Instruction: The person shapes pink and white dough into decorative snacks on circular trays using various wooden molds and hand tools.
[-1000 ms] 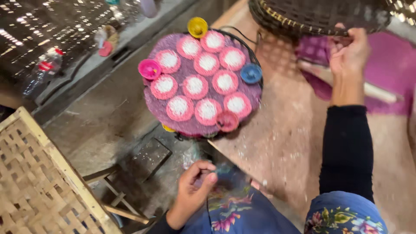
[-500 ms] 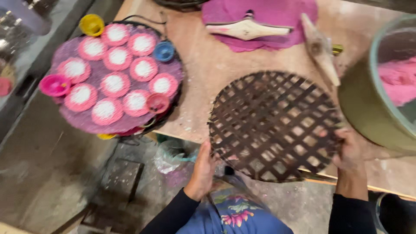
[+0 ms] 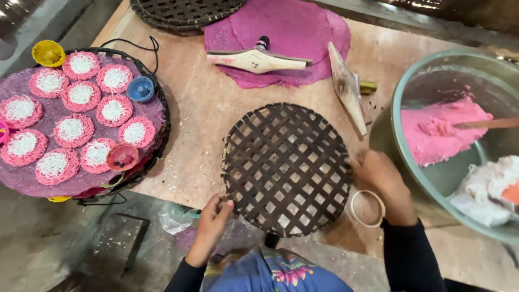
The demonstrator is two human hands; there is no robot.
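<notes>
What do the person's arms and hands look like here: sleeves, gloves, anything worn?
Both hands are bare, with no gloves or rings visible. The left hand and right hand come out of long, close-fitting black sleeves that end at the wrists. No watch or bracelet shows.

The round lattice tray [image 3: 286, 168] looks woven from flat dark strips, matt and a little rough. The bench [image 3: 194, 124] is pale wood, dull and dusty. The big bowl [image 3: 403, 103] seems to be metal with a soft shine. The pink dough [image 3: 438, 132] inside it looks moist and smooth. The purple cloth [image 3: 292, 27] is matt fabric, and the press [image 3: 257, 59] on it is smooth light wood.
</notes>
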